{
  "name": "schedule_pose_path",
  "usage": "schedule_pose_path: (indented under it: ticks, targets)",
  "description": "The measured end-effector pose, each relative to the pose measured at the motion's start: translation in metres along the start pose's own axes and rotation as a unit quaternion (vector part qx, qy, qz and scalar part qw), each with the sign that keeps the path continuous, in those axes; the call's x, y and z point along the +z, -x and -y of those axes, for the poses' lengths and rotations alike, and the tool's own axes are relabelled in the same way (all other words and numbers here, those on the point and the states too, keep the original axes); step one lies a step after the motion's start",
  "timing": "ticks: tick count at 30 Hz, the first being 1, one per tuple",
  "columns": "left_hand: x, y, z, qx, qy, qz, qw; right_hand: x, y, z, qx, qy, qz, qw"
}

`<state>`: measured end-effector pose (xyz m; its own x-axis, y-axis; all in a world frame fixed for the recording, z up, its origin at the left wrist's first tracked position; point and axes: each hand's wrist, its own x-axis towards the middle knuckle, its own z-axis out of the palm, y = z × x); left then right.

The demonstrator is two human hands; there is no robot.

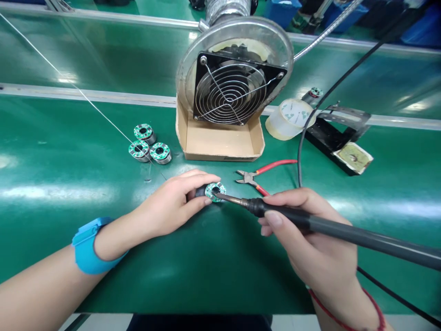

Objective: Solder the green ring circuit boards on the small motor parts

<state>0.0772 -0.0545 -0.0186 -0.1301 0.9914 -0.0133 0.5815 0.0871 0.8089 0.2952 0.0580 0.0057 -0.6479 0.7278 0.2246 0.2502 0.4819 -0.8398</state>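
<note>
Left hand [168, 205] pinches ring board [215, 191] steady, fingers clear of joint; right hand [315, 262] grips soldering iron [330, 226] penlike, tip on board by centre hole.

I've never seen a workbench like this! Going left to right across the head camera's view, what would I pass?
Blue wrist strap → three round green circuit boards on metal cylinders → fan in a cardboard tray → roll of clear tape → black metal stand
</note>
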Motion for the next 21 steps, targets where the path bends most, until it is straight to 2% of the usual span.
schedule_pose_path:
  ticks: [5, 9, 12, 13, 14, 16, 18, 21]
  targets:
    - [-0.001, 0.000, 0.000, 0.000, -0.002, -0.001, 1.000, -0.002, 0.004, -0.001, -0.001, -0.002, -0.006, 1.000]
    - [-0.002, 0.001, 0.000, -0.003, -0.001, 0.003, 1.000, -0.012, -0.003, -0.006, 0.016, 0.019, -0.106, 0.994]
    - [-0.002, 0.002, -0.001, -0.021, -0.019, 0.013, 1.000, -0.028, -0.027, -0.020, -0.072, 0.150, -0.173, 0.971]
    - [-0.001, 0.002, -0.002, -0.026, -0.035, 0.016, 0.999, -0.035, -0.037, -0.027, -0.115, 0.213, -0.164, 0.956]
    - [0.001, 0.002, -0.003, -0.029, -0.053, 0.018, 0.998, -0.041, -0.046, -0.036, -0.133, 0.273, -0.124, 0.945]
    - [0.004, 0.000, -0.004, -0.029, -0.088, 0.018, 0.996, -0.050, -0.061, -0.054, -0.147, 0.325, -0.048, 0.933]
    - [0.006, -0.001, -0.005, -0.022, -0.095, 0.019, 0.995, -0.055, -0.067, -0.071, -0.149, 0.326, -0.007, 0.934]
    - [0.006, -0.001, -0.005, -0.013, -0.031, 0.019, 0.999, -0.052, -0.058, -0.087, -0.156, 0.288, 0.022, 0.944]
